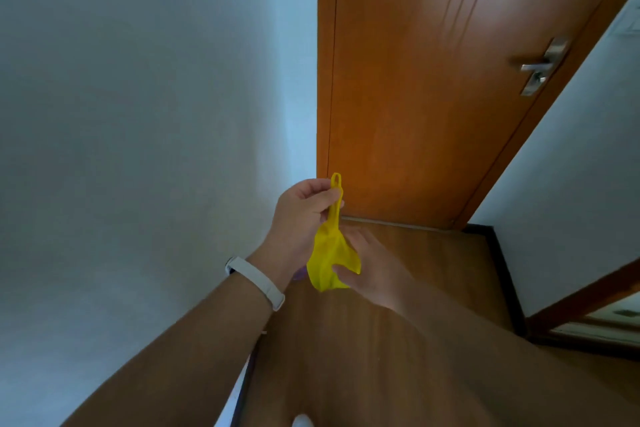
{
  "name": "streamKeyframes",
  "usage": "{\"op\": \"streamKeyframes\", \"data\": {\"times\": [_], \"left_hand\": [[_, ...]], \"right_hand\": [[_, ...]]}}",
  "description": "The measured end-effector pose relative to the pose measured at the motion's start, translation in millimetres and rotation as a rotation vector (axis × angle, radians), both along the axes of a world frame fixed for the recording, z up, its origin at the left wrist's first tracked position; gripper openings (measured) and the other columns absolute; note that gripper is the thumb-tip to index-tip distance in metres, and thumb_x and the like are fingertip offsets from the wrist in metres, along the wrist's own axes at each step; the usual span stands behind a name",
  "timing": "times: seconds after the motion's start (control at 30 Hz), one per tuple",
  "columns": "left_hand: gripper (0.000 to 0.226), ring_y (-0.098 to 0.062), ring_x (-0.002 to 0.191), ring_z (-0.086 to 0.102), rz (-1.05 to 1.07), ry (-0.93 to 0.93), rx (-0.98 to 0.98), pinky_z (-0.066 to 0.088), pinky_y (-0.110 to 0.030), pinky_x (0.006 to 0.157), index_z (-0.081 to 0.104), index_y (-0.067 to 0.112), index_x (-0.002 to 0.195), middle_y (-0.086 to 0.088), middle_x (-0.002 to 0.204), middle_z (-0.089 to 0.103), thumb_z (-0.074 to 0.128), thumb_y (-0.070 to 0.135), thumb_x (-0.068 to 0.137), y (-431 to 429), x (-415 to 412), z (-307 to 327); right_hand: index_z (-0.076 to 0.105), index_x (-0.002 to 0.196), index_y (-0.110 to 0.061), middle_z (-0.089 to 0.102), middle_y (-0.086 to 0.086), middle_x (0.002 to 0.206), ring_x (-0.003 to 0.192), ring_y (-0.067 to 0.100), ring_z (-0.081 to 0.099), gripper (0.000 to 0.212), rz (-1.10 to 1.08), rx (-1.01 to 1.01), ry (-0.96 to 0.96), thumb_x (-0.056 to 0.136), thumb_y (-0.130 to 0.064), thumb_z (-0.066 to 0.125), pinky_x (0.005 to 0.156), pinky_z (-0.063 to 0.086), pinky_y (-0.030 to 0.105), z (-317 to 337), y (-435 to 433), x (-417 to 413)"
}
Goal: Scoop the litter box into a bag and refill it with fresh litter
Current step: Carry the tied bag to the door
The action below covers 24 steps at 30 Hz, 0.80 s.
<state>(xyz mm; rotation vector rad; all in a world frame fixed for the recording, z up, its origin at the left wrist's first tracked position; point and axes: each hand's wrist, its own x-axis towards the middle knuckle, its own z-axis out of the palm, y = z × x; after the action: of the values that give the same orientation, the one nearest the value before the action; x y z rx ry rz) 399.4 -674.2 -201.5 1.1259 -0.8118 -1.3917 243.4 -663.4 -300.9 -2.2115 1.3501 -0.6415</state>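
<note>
Stands in a narrow hallway, facing a door [433, 97], with the bag [329, 253] held up in mid-air above the floor [398, 340]. Pinches the bag's loop [336, 180] between thumb and curled fingers of the left hand [301, 215], with a wristband [256, 279] on that arm. Grips the bunched lower part with the right hand [375, 267], thumb pressed over the yellow film, fingers behind it and mostly hidden. Shows no litter box anywhere, so probably counts as preparation only: getting the crumpled bag opened out before any scooping.

Risks tearing first of all. Looks thin and tightly wadded, and could split at the loop or along a crease if pulled apart sharply between two firm grips. Might then leak scooped waste through a hole nobody notices. Could also slip from the small pinch on the loop and drop to the floor. May stay stuck layer to layer, costing time and tempting a harder tug. Could end up opened at the wrong end, with the mouth still closed. Invites a bump against the door or the wall [138, 114] too, with eyes and both hands busy in so tight a space.
</note>
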Motion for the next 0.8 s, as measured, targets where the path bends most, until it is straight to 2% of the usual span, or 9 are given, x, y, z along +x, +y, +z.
{"op": "streamKeyframes", "data": {"times": [0.17,0.37,0.53,0.67,0.73,0.8], "left_hand": [[0.010,-0.020,0.074,0.069,-0.005,-0.049,-0.035,0.053,-0.030,0.065,0.069,0.012,0.085,-0.003,0.074,0.071,0.069,0.002,0.085,-61.8,20.2,11.9],[0.010,-0.021,0.077,0.069,0.007,-0.116,0.003,0.056,-0.037,0.076,0.070,0.014,0.085,-0.002,0.073,0.072,0.069,0.004,0.086,-126.6,29.7,-9.5],[0.011,-0.017,0.068,0.065,0.051,-0.118,0.071,0.053,-0.028,0.065,0.069,0.010,0.082,-0.002,0.069,0.071,0.067,0.000,0.086,-179.4,31.7,-38.8],[0.012,-0.022,0.070,0.063,0.096,-0.098,0.146,0.051,-0.032,0.069,0.068,0.008,0.081,-0.003,0.066,0.069,0.065,-0.002,0.086,-230.3,29.0,-53.5],[0.011,-0.022,0.070,0.063,0.130,-0.085,0.178,0.051,-0.032,0.068,0.067,0.007,0.081,-0.004,0.066,0.069,0.064,-0.002,0.087,-258.8,27.7,-55.2],[0.012,-0.021,0.068,0.063,0.145,-0.104,0.196,0.052,-0.028,0.065,0.067,0.007,0.081,-0.004,0.065,0.068,0.063,-0.003,0.087,-288.0,25.7,-56.4]], "right_hand": [[0.034,0.145,-0.026,0.043,-0.004,0.141,0.126,0.012,0.044,0.069,0.036,-0.027,-0.013,0.085,-0.040,0.065,0.102,0.038,0.027,9.9,-62.5,22.3],[0.030,0.148,-0.027,0.041,-0.002,0.142,0.125,0.016,0.046,0.072,0.022,0.015,0.009,0.087,-0.041,0.064,0.099,0.042,0.032,-11.0,-125.7,34.6],[0.032,0.144,-0.032,0.044,-0.004,0.139,0.124,0.016,0.049,0.071,0.049,0.055,-0.021,0.082,-0.050,0.062,0.100,0.045,0.036,-47.8,-182.6,34.9],[0.043,0.142,-0.018,0.051,0.007,0.135,0.120,0.021,0.051,0.072,0.078,0.083,-0.055,0.080,-0.045,0.066,0.098,0.034,0.025,-73.2,-237.9,36.9],[0.044,0.139,-0.020,0.055,0.007,0.131,0.114,0.016,0.053,0.071,0.098,0.040,-0.061,0.078,-0.052,0.062,0.095,0.039,0.028,-78.8,-266.1,34.4],[0.049,0.132,-0.016,0.060,0.007,0.123,0.109,0.010,0.051,0.068,0.120,-0.053,-0.018,0.076,-0.050,0.065,0.090,0.043,0.023,-78.6,-294.7,30.0]]}}
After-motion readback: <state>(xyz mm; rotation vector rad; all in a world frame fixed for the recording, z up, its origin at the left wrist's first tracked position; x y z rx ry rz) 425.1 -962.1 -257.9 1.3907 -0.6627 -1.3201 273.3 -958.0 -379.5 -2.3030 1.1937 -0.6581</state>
